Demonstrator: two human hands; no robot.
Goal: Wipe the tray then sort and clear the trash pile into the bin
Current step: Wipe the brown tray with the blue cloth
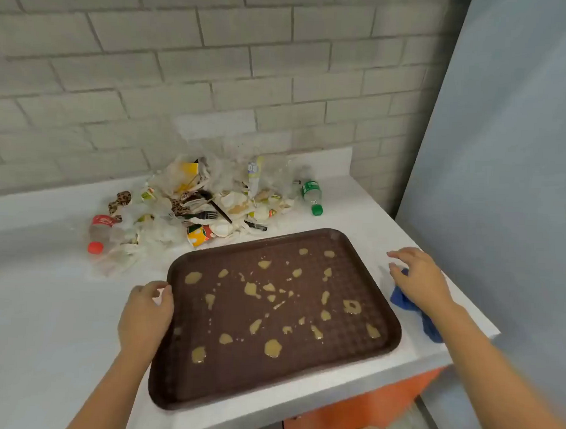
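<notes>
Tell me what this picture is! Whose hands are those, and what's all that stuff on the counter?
A person wears a camera on their head, so you see what they see, looking down at their own two hands. No robot here. On the white counter lies a brown tray spotted with yellowish spills. The left hand rests at the tray's left edge. The right hand is spread open over a blue cloth beside the tray and hasn't closed on it. Behind the tray is a trash pile: crumpled wrappers, a black fork and cups. A bottle with a red cap lies at its left, a green bottle at its right. Neither hand holds anything.
</notes>
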